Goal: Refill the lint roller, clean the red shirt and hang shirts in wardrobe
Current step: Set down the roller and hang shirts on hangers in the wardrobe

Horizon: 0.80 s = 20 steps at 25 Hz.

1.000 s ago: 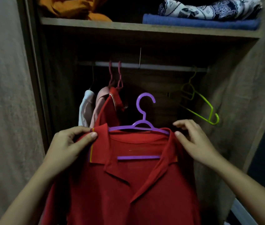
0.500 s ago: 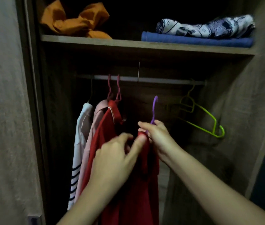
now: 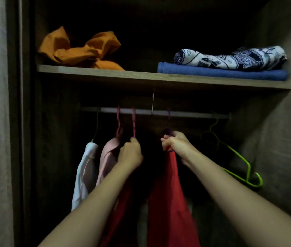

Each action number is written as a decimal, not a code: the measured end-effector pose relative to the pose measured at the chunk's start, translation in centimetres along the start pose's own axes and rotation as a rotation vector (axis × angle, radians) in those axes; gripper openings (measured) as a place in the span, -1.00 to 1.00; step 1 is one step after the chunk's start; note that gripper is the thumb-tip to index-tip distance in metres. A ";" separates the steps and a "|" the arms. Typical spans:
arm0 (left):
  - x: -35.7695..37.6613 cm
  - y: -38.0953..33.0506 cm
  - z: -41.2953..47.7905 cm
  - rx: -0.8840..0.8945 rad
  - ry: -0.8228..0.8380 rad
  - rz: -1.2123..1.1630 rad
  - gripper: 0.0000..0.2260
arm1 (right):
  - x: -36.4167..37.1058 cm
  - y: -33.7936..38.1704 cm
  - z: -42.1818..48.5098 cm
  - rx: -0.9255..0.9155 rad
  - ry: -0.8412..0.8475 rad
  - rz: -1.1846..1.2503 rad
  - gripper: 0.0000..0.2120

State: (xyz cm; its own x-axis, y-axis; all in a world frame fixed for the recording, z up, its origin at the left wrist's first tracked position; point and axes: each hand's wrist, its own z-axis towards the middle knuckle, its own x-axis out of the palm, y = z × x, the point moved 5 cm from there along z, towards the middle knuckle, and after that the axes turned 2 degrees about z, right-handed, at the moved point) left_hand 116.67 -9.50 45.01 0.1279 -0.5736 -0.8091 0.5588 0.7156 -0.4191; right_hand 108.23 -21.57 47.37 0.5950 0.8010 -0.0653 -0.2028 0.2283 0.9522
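Note:
The red shirt [image 3: 169,196] hangs edge-on from a purple hanger [image 3: 168,113] whose hook sits over the wardrobe rail [image 3: 185,114]. My right hand [image 3: 175,143] is closed on the neck of that hanger at the shirt's collar. My left hand [image 3: 130,153] grips the top of a second red shirt [image 3: 118,218] on a pink hanger [image 3: 133,122], just left of the first. Further left hang a pink shirt [image 3: 108,157] and a white shirt [image 3: 84,173].
An empty green hanger [image 3: 239,163] hangs at the rail's right end. The shelf [image 3: 141,77] above carries a crumpled orange cloth [image 3: 82,50] and folded blue and patterned cloths [image 3: 230,63]. Wardrobe walls close in on both sides.
The red shirt was turned edge-on and lifted, and its purple hook now sits on the rail. My left hand moved left onto the other red shirt. The view tilted upward.

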 end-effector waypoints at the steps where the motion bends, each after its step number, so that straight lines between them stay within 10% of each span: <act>1: 0.7 -0.8 0.0 0.032 0.004 -0.018 -0.60 | 0.1 0.1 0.7 -0.011 0.012 0.001 -0.56; 15: 2.4 -1.0 -0.6 -0.066 0.013 -0.236 -0.45 | -0.1 -3.1 4.5 -0.003 -0.054 -0.153 -0.79; 17: 1.6 -1.5 -1.2 0.024 -0.055 -0.128 -0.58 | -0.9 -2.2 4.5 -0.016 -0.098 -0.467 -0.93; 20: -2.6 -0.4 -1.4 0.248 -0.460 -0.061 -0.70 | -0.7 0.4 3.5 -0.345 -0.121 -1.087 -0.48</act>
State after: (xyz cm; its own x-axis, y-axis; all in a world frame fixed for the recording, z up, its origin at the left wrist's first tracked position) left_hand 115.00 -7.72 46.68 0.4045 -0.7668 -0.4985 0.7465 0.5917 -0.3043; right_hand 110.43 -23.94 48.82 0.6532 0.0328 -0.7565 0.2730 0.9217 0.2757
